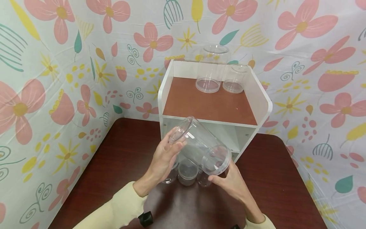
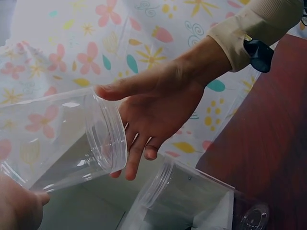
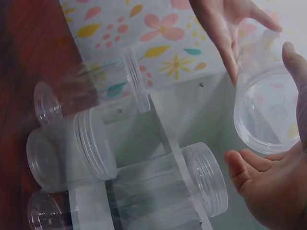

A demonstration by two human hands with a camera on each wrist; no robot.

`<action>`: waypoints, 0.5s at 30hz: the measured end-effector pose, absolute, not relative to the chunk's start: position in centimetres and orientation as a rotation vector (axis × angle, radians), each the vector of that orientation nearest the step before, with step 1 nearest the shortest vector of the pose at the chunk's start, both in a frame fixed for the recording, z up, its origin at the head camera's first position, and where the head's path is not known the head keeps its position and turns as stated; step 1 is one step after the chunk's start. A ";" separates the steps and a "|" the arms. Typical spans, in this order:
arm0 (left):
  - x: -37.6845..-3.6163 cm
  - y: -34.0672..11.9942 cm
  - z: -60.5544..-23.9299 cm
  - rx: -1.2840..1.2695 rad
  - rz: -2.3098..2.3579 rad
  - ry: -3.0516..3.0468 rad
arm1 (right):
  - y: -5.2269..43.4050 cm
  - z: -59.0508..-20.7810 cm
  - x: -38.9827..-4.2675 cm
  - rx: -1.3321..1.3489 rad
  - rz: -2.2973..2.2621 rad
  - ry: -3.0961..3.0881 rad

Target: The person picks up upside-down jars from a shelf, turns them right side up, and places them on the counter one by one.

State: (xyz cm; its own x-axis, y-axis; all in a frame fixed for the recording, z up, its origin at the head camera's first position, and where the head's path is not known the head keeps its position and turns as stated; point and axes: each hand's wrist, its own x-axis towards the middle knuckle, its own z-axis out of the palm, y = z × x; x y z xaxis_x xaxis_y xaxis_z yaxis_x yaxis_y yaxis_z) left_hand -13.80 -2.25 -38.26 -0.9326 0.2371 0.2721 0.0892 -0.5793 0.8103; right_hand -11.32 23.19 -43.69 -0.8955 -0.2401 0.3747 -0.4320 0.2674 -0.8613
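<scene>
A tall clear plastic jar (image 1: 197, 143) is tilted in front of the shelf unit, its collared end pointing down to the right. My left hand (image 1: 163, 156) grips the upper, plain end, thumb on the near side. At the lower end my right hand (image 1: 233, 183) holds the collared rim, its thumb on the near edge. The right wrist view shows this round collar (image 3: 266, 112) between the right thumb and fingers. In the left wrist view the right hand (image 2: 165, 103) has its thumb on the rim, with its fingers spread beyond the collar.
A white shelf unit (image 1: 263, 98) with a brown top stands on the dark red table (image 1: 125, 152). On that top stand a tall clear jar (image 1: 208, 86) and a shorter one (image 1: 233, 86). Several more clear jars, including one small jar (image 1: 187, 173), stand in front. Flowered cloth (image 1: 68, 105) surrounds the table.
</scene>
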 end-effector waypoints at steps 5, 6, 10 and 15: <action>-13.8 -2.3 -38.4 0.550 2.628 1.409 | 23.3 -43.7 -11.3 0.646 1.744 -2.325; -13.7 -2.4 -38.4 0.547 2.616 1.424 | 23.3 -43.7 -11.3 0.646 1.756 -2.312; -13.5 -2.7 -38.3 0.488 2.518 1.615 | 23.3 -43.7 -11.3 0.661 1.810 -2.237; -13.4 -3.4 -38.1 0.404 2.345 1.883 | 23.5 -43.8 -11.2 0.682 1.853 -2.158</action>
